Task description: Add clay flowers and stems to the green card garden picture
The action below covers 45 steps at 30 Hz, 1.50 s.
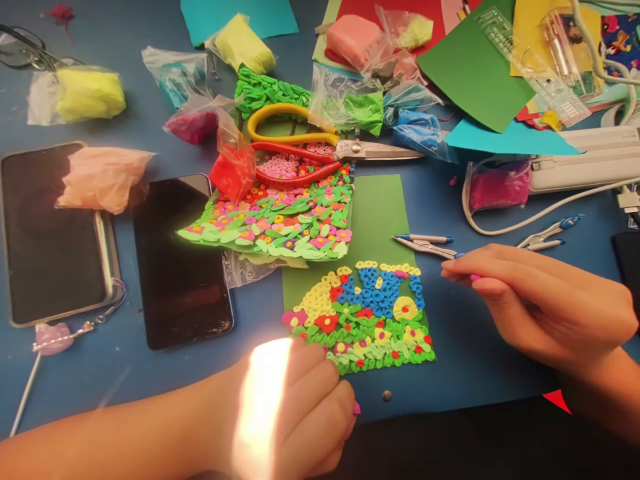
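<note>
My right hand [545, 307] is pinched around a tiny bit of pink clay [475, 277], right of a green card [383, 220]. On the card's lower part is a clay picture [375, 300] of yellow and blue rings, flowers and green leaves. My left hand [305, 413] is curled at the card's lower left corner, its fingertips mostly hidden; a bit of pink clay [356, 407] shows at their edge. Just beyond my right fingertips lies a pair of compasses [430, 247]. A second, flowered clay picture [300, 227] overlaps the card's upper left.
Red-and-yellow-handled scissors [380, 151] lie on the flowered picture. Bagged clay, such as a yellow pack [90, 93] and a magenta pack [500, 185], is scattered around. Two phones, one dark [183, 267], lie at left. A white power strip [585, 160] and its cable are at right.
</note>
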Motion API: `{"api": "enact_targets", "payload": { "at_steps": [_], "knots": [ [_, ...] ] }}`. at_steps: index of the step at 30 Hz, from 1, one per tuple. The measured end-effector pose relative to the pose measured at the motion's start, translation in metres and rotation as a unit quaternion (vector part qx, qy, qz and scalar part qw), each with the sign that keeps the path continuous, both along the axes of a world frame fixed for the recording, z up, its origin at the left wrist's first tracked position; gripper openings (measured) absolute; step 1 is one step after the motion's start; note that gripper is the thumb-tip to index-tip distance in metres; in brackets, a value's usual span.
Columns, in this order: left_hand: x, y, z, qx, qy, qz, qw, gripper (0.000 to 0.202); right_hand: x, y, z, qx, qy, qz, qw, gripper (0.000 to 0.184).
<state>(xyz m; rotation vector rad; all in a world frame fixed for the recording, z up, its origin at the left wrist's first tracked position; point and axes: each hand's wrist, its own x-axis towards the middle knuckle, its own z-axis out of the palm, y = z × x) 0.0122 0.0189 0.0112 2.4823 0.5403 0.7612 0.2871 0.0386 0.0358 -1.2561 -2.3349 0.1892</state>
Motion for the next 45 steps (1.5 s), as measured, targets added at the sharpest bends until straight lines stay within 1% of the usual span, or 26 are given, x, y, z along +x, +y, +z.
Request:
{"api": "enact_targets", "payload": {
  "at_steps": [2, 3, 5, 6, 8, 11, 13, 18, 20, 26, 28, 32, 34, 37, 39, 40, 41, 42, 43, 45],
  "knots": [
    [0.001, 0.002, -0.001, 0.003, -0.005, -0.014, 1.000, 0.015, -0.002, 0.001, -0.001, 0.019, 0.004, 0.010, 1.000, 0.025],
    [0.001, 0.002, -0.002, 0.001, -0.005, -0.017, 1.000, 0.015, -0.003, 0.001, -0.001, 0.022, 0.000, 0.009, 1.000, 0.026],
    [0.000, 0.001, -0.004, -0.009, 0.004, -0.014, 1.000, 0.015, -0.004, 0.002, -0.002, 0.012, -0.005, -0.018, 1.000, 0.019],
    [0.000, 0.000, -0.005, -0.015, 0.011, -0.013, 1.000, 0.015, -0.004, 0.002, -0.002, -0.006, -0.008, -0.027, 1.000, 0.013],
    [-0.001, -0.003, -0.005, -0.024, 0.026, -0.005, 0.999, 0.015, -0.005, 0.002, -0.003, -0.035, -0.007, -0.008, 0.999, 0.004],
    [-0.002, -0.005, -0.005, -0.030, 0.042, 0.001, 0.999, 0.017, -0.009, 0.002, -0.004, -0.027, -0.004, 0.036, 0.999, 0.011],
    [-0.002, -0.006, -0.004, -0.031, 0.054, 0.001, 0.998, 0.018, -0.011, 0.002, -0.007, -0.008, -0.006, 0.025, 1.000, 0.013],
    [-0.002, -0.008, -0.005, -0.033, 0.056, 0.010, 0.998, 0.018, -0.015, -0.001, -0.017, 0.023, -0.037, 0.016, 0.999, 0.010],
    [-0.002, -0.009, -0.005, -0.033, 0.049, 0.015, 0.998, 0.017, -0.014, -0.001, -0.020, 0.025, -0.047, 0.017, 0.998, 0.008],
    [-0.001, -0.007, -0.006, -0.038, 0.043, 0.011, 0.998, 0.017, -0.012, 0.000, -0.017, 0.011, -0.044, 0.028, 0.999, 0.012],
    [-0.001, -0.006, -0.007, -0.035, 0.042, 0.015, 0.998, 0.017, -0.011, -0.001, -0.016, 0.016, -0.032, 0.045, 0.998, 0.011],
    [0.000, -0.003, -0.008, -0.012, -0.003, -0.014, 1.000, 0.016, -0.009, -0.001, -0.017, 0.023, -0.037, 0.093, 0.995, 0.011],
    [-0.001, -0.002, -0.008, -0.019, 0.006, -0.014, 1.000, 0.016, -0.007, 0.000, -0.017, 0.032, -0.047, 0.097, 0.994, 0.013],
    [-0.001, 0.001, -0.005, -0.058, 0.033, -0.011, 0.998, 0.017, -0.006, -0.001, -0.011, 0.043, -0.071, 0.114, 0.990, 0.014],
    [0.000, 0.002, -0.003, -0.127, 0.039, -0.023, 0.991, 0.023, -0.008, -0.005, -0.008, 0.044, -0.087, 0.155, 0.983, 0.013],
    [0.001, 0.002, -0.001, -0.172, 0.044, -0.024, 0.984, 0.025, -0.010, -0.008, -0.008, 0.060, -0.078, 0.179, 0.979, 0.011],
    [0.002, 0.001, 0.000, -0.213, 0.043, -0.021, 0.976, 0.025, -0.013, -0.012, -0.009, 0.081, -0.062, 0.205, 0.973, 0.009],
    [0.003, 0.000, 0.001, -0.247, 0.035, -0.013, 0.968, 0.023, -0.017, -0.016, -0.010, 0.131, -0.018, 0.221, 0.966, 0.006],
    [0.004, -0.002, 0.002, -0.268, 0.020, -0.003, 0.963, 0.021, -0.021, -0.020, -0.012, 0.164, 0.011, 0.229, 0.959, 0.006],
    [0.006, -0.008, 0.002, -0.289, -0.006, 0.001, 0.957, 0.018, -0.028, -0.026, -0.016, 0.186, 0.050, 0.239, 0.952, 0.009]
  ]
}}
